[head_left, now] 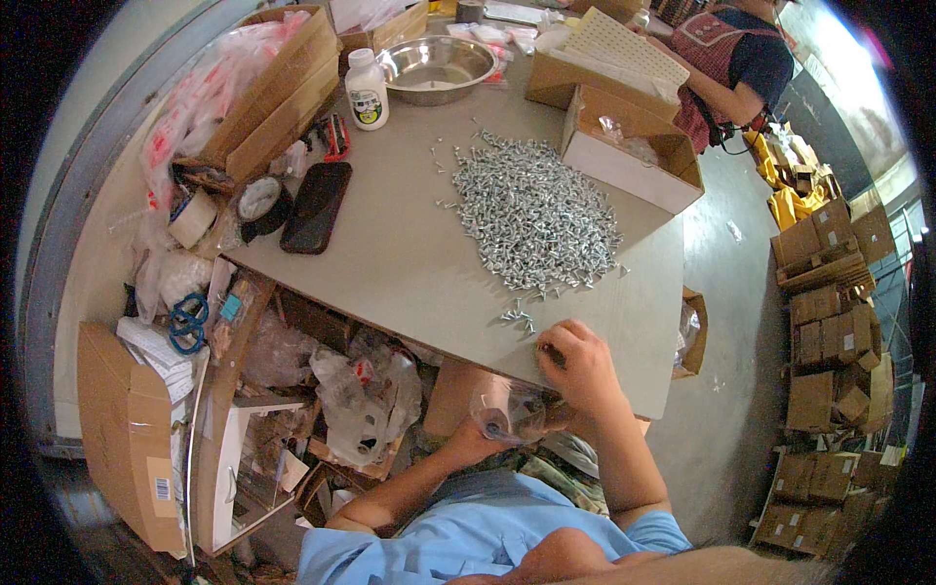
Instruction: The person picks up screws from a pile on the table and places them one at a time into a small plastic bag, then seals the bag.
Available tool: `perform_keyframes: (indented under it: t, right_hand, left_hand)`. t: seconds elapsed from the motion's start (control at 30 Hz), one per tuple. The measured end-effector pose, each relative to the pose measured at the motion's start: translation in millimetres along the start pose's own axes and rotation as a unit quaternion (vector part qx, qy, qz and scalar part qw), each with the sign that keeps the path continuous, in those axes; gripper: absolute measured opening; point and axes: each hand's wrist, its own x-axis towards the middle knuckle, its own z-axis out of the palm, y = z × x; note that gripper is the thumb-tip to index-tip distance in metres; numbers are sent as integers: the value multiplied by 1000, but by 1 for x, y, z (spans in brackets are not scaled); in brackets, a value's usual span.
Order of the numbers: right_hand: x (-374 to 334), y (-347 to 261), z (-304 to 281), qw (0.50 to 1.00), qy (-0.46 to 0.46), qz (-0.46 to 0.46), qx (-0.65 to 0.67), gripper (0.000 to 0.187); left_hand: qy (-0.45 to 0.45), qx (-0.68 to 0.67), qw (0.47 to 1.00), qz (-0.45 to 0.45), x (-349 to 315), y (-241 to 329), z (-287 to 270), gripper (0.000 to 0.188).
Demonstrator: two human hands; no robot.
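Observation:
A large heap of small silver screws (536, 210) lies on the grey tabletop (400, 234). A few loose screws (517, 316) sit apart, nearer the front edge. Below that edge, my left hand (470, 444) is closed on a clear plastic bag (509, 405), which bulges out above the fingers. My right hand (580, 363) rests at the table's edge, just right of the loose screws. Its fingers are curled in, and whatever they may hold is hidden.
A white bottle (368, 93), steel bowl (437, 73) and black phone (316, 208) stand left and far. An open carton (634, 161) is right of the heap. Blue scissors (188, 322) lie left. Another person (736, 73) is at the far right, near stacked cartons (824, 331).

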Motion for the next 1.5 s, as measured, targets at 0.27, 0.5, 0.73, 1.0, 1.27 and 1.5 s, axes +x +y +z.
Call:
perform_keyframes:
  t: [0.27, 0.5, 0.73, 1.0, 1.27, 1.5]
  right_hand:
    - [3, -2, -4, 989, -86, 47, 113, 21]
    - [32, -1, 22, 995, 83, -46, -12, 21]
    - [22, -1, 23, 997, 71, -8, -26, 14]
    - [-3, -30, -12, 964, -233, -12, 124, 13]
    - [32, 2, 5, 995, 88, 54, -2, 26]
    - [32, 10, 17, 997, 65, 17, -27, 28]
  left_hand:
    - [24, -76, 997, -3, -1, 7, 3, 24]
    - [9, -12, 1000, -12, 0, -9, 2, 27]
    - [20, 26, 999, 6, 0, -3, 1, 26]
    - [20, -99, 992, -72, 1, 1, 4, 24]
    - [7, -32, 999, 3, 2, -6, 0, 24]
    - [-4, -34, 999, -35, 0, 12, -5, 28]
